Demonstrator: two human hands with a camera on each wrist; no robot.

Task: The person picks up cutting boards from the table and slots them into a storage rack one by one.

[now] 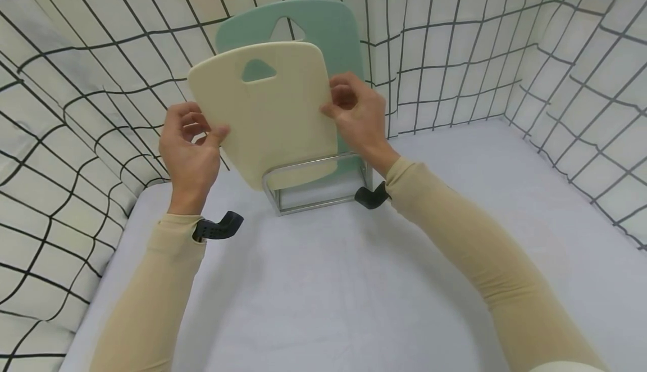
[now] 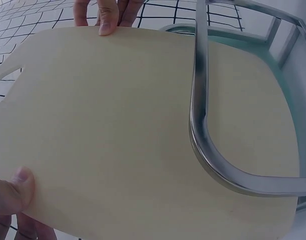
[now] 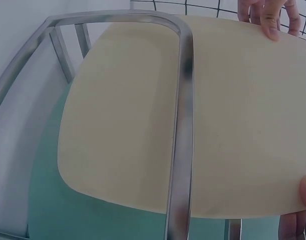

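A cream cutting board (image 1: 275, 116) with a cut-out handle hole is held tilted between both hands. My left hand (image 1: 188, 150) pinches its left edge, thumb on the front face and fingers behind. On the right edge, my right hand (image 1: 360, 116) pinches it the same way. The board's lower part reaches behind the front bar of a metal rack (image 1: 318, 205), and its lower left corner juts past the rack's side. Behind it stands a larger green cutting board (image 1: 343, 35), partly hidden. In the right wrist view, the cream board (image 3: 117, 120) overlaps the green one (image 3: 92, 217).
The rack stands on a white-covered table (image 1: 313, 293). Behind it and at both sides rise white cloth walls with a black grid pattern (image 1: 445, 57). Black wrist mounts (image 1: 219, 227) stick out from both sleeves, the right one close to the rack's right end.
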